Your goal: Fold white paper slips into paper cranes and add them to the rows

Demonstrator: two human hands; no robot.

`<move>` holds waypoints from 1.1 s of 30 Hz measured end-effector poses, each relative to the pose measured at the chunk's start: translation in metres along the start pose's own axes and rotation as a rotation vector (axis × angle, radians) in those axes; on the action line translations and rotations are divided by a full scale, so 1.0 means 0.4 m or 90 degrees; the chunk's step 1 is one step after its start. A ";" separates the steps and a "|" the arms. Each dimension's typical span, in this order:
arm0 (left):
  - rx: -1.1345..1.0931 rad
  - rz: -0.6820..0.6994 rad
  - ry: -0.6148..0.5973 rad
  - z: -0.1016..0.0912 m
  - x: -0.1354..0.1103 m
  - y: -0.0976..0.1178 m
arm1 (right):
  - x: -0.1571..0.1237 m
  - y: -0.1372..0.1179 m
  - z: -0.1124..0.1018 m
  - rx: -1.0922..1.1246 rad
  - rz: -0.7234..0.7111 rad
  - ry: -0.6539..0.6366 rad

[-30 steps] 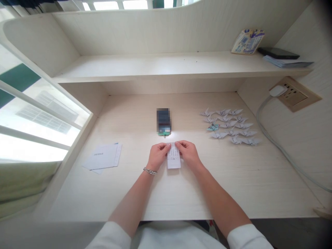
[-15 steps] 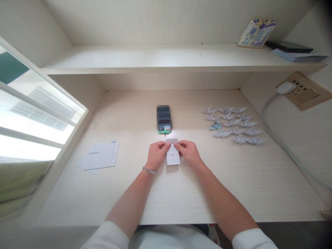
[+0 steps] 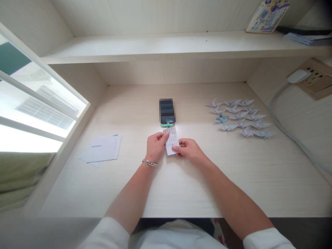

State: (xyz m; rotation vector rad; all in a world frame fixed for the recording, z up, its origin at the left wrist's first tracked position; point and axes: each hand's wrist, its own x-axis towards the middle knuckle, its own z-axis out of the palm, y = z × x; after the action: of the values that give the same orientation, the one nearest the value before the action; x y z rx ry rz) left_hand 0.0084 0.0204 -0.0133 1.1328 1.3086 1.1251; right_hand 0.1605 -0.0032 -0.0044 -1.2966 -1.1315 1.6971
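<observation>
Right hand (image 3: 190, 150) has slid down the printed paper slip (image 3: 172, 140), which now tilts; it pinches the lower right edge, the left hand (image 3: 155, 146) the upper left, over the desk (image 3: 238, 166) near the phone (image 3: 167, 111). From here, the slip's characters are too small to read.

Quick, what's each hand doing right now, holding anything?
Left hand: closed, holding the printed paper strip near its upper left edge.
Right hand: closed, holding the same strip near its lower right edge.

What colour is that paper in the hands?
The paper is white with dark print, seen in the head view.
</observation>
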 end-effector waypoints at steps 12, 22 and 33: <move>-0.075 -0.101 -0.211 -0.020 -0.014 0.030 | 0.009 -0.010 -0.025 0.060 -0.028 0.068; -0.111 -0.127 -0.269 -0.023 -0.025 0.051 | 0.013 -0.005 -0.032 0.007 -0.046 0.056; -0.116 -0.126 -0.303 -0.031 -0.023 0.051 | 0.014 -0.006 -0.031 -0.010 -0.038 0.069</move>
State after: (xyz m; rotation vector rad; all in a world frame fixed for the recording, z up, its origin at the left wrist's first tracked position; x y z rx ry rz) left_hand -0.0029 0.0135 0.0087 1.0296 0.9041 0.7512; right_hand 0.1713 0.0054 -0.0056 -1.3351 -1.1119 1.5585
